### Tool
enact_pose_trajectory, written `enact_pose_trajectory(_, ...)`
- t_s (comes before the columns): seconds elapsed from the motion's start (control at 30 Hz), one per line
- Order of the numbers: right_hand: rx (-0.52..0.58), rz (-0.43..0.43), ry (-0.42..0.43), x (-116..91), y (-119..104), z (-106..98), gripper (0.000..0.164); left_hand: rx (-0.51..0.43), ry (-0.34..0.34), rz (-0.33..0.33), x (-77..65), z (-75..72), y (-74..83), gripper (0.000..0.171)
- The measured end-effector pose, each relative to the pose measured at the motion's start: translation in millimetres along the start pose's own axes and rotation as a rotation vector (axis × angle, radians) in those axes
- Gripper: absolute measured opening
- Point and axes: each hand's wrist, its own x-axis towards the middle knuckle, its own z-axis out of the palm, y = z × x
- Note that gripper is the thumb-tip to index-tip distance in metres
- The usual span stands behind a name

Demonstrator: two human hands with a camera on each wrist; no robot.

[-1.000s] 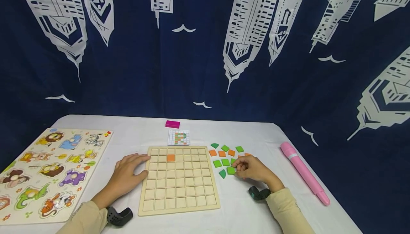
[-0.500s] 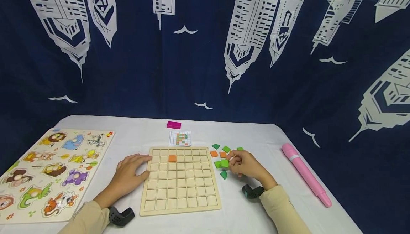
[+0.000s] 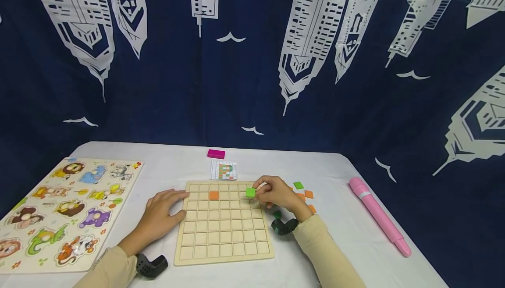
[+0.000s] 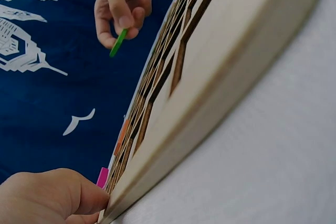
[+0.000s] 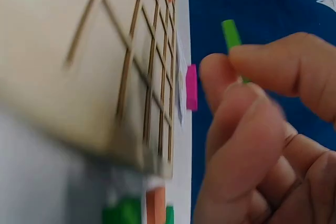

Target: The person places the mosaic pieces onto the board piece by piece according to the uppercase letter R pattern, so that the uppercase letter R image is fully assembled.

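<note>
A green square tile [image 3: 250, 192] is pinched between the thumb and fingers of my right hand [image 3: 276, 193], held above the upper right part of the wooden grid board [image 3: 221, 237]. In the right wrist view the tile [image 5: 231, 34] shows edge-on, apart from the board. My left hand [image 3: 159, 213] rests with extended fingers against the board's left edge, and the left wrist view shows its thumb touching that edge. One orange square tile [image 3: 214, 195] sits in a cell near the top of the board.
Loose orange and green tiles [image 3: 309, 194] lie right of the board, partly hidden by my right arm. Behind it are a pattern card [image 3: 223, 170] and a magenta block [image 3: 216, 154]. An animal puzzle board [image 3: 43, 248] lies left; a pink cylindrical object [image 3: 378, 218] lies right.
My right hand has lifted the green tile from the loose pieces and carried it left, over the board. The left hand stays at the board's edge.
</note>
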Motion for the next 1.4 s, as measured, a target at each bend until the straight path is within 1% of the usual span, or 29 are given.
enact_pose_trajectory(0.17, 0.025, 0.034, -0.026, 13, -7, 12, 0.024, 0.001, -0.001, 0.004, 1.2, 0.7, 0.9, 0.048)
enact_pose_trajectory(0.33, 0.009, 0.060, -0.049, 24, -12, 23, 0.022, 0.002, 0.001, 0.008, 1.9, 0.8, 1.7, 0.048)
enact_pose_trajectory(0.5, -0.021, 0.088, -0.050, 34, -19, 34, 0.021, 0.000, 0.005, 0.013, 1.7, 0.7, 1.8, 0.047)
enact_pose_trajectory(0.77, -0.102, 0.126, -0.036, 44, -26, 49, 0.018, 0.002, 0.005, 0.013, 1.2, 0.4, 2.0, 0.047)
enact_pose_trajectory(1.0, -0.155, 0.125, -0.049, 49, -29, 56, 0.018, -0.001, 0.010, 0.015, 1.2, -0.3, 1.5, 0.047)
enact_pose_trajectory(1.4, -0.174, 0.143, -0.017, 54, -27, 60, 0.018, -0.003, 0.007, 0.005, 0.1, -1.0, 1.6, 0.047)
